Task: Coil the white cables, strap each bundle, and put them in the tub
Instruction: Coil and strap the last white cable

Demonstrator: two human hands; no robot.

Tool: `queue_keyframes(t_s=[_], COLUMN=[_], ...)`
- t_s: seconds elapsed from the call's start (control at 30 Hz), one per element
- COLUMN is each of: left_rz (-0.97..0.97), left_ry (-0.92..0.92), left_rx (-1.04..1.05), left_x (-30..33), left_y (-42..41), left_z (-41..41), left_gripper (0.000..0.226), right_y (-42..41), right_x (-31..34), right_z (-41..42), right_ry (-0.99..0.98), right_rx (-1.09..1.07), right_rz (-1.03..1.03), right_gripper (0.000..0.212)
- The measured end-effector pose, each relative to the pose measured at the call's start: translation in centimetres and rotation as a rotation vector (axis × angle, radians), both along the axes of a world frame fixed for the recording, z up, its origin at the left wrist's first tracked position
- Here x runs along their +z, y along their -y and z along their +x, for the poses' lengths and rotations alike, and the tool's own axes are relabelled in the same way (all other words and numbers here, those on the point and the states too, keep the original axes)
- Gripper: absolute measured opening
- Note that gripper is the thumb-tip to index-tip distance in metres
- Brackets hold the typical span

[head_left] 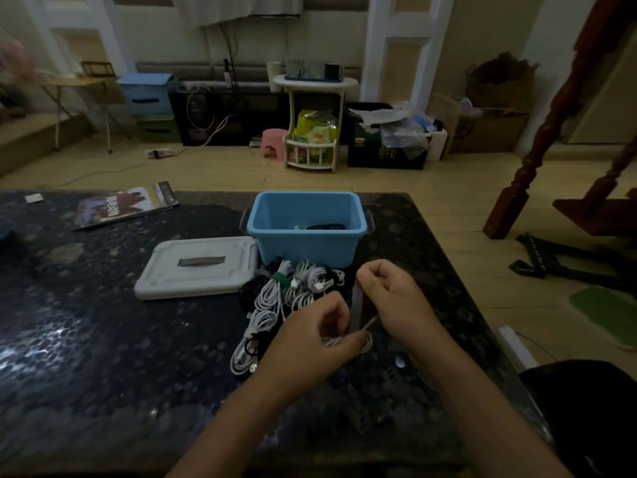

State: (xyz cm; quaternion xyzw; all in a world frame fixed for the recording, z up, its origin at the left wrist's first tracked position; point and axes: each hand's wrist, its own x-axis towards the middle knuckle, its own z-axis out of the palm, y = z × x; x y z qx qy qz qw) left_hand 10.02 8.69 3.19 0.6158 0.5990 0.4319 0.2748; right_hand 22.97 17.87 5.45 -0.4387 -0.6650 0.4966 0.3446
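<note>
A small white coil (358,341) sits in the left hand (310,343), fingers curled round its loops, just above the bench (103,339) near its front. The cable's tail runs up and right from the coil to the right hand (393,298), which pinches a pale strap (356,305) between thumb and fingers — the strap hangs straight down towards the coil.

Just left of the hands lies a pile (286,298) of white cables, most already looped into bundles, one bound with a green strap (281,279); a few black cables are tangled in on its left side.

Behind the pile, touching it, stands the blue tub (306,232), open-topped, with grey side latches. Inside, something dark and a bit of white show at the bottom — too dim to name. Its grey lid (196,267) lies flat on the bench just left of the tub, handle up. A magazine (127,207) rests at the far left.
</note>
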Motion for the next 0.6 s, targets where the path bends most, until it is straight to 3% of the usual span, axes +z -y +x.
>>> queue_keyframes(t_s=[0.13, 0.3, 0.5, 0.6], left_rz=[-0.053, -0.063, -0.111, -0.126], left_ry=[0.004, -0.083, -0.063, -0.094], left_rx=[-0.006, 0.044, 0.14, 0.107], left_x=[-0.1, -0.23, 0.22, 0.39], left_y=[-0.25, -0.25, -0.28, -0.02], left_z=[-0.43, -0.73, -0.76, -0.48], left_gripper=[0.013, 0.02, 0.03, 0.029], right_y=[0.01, 0.29, 0.3, 0.16], right_x=[0.1, -0.05, 0.34, 0.17], right_z=[0.12, 0.15, 0.58, 0.48], right_ry=[0.01, -0.027, -0.139, -0.088], right_rx=[0.004, 0.09, 0.245, 0.252], right_rz=[0.104, 0.091, -0.046, -0.022], right_gripper=[0.013, 0.002, 0.032, 0.021])
